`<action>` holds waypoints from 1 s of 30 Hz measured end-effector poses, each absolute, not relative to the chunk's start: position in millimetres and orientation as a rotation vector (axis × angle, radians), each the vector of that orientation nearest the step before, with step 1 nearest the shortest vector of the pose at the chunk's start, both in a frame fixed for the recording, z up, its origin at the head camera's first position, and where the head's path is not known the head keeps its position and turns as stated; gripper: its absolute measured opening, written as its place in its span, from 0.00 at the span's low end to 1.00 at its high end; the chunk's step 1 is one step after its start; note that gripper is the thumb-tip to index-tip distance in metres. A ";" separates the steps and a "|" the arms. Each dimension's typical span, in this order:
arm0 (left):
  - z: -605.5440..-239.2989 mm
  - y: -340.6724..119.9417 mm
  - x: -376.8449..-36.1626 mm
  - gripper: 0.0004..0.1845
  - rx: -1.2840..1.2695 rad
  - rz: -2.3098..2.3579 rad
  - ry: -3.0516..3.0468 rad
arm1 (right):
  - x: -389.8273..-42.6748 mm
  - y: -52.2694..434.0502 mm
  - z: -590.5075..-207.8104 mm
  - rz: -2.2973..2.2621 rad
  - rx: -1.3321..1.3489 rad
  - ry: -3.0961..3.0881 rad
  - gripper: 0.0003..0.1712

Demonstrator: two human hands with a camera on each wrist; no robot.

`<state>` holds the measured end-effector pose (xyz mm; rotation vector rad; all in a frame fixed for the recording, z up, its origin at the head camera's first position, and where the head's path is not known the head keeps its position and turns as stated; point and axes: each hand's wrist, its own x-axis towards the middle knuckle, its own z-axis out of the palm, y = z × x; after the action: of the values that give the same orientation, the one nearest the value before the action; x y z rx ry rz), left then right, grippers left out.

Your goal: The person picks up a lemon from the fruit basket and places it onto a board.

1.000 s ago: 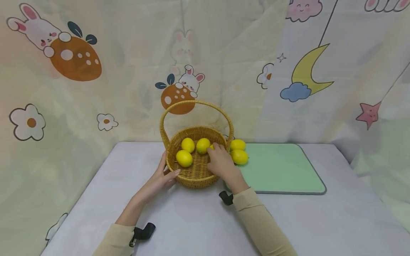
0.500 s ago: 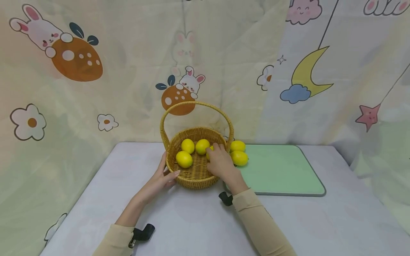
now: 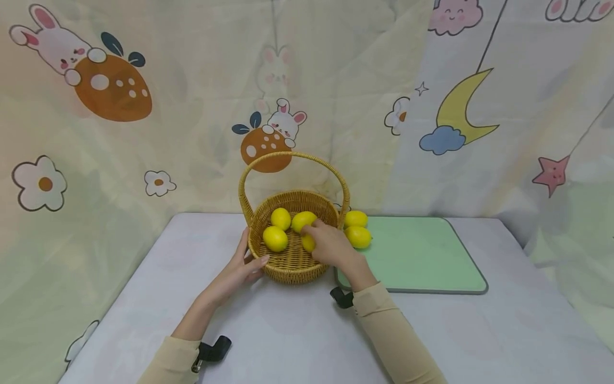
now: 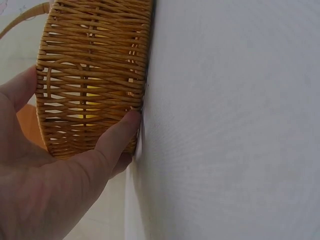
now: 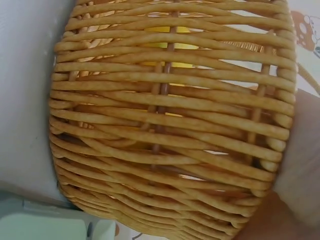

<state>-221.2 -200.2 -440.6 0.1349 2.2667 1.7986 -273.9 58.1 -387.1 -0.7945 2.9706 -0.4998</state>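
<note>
A green, grey-edged board (image 3: pixel 419 256) was laid on the white tabletop (image 3: pixel 283 330), which was backed by a pale cloth (image 3: pixel 201 106) printed with a yellow moon (image 3: pixel 453 106), a pink star (image 3: pixel 552 174) and a blue cloud (image 3: pixel 442 141).

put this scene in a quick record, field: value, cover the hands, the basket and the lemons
basket: wicker, on the white table, with an arched handle
left hand: holding the basket's left side
right hand: inside the basket, fingers curled over a partly hidden lemon
in basket: four lemons visible, that one included
outside basket: two more lemons, to its right, at the left end of the green board
backdrop: cloth printed with rabbits, flowers and a moon
</note>
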 end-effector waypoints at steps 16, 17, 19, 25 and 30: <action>-441.4 -200.9 -220.8 0.55 0.119 1.799 2.260 | -272.9 54.5 -387.2 -0.384 -0.787 2.911 0.30; -441.5 -200.5 -220.7 0.55 0.121 1.798 2.258 | -273.3 55.5 -387.6 -0.399 -0.796 2.907 0.30; -441.6 -199.8 -220.2 0.55 0.126 1.794 2.261 | -273.6 58.0 -387.6 -0.460 -0.813 2.886 0.32; -441.4 -199.9 -218.3 0.53 0.136 1.792 2.256 | -271.6 70.3 -381.0 -0.675 -0.853 2.812 0.37; -440.7 -200.2 -219.0 0.54 0.144 1.791 2.263 | -265.0 85.6 -365.1 -0.869 -0.841 2.761 0.40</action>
<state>-219.0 -200.2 -440.7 0.1442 2.2626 1.7908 -265.0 85.6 -365.1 -0.8409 2.7611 -0.8694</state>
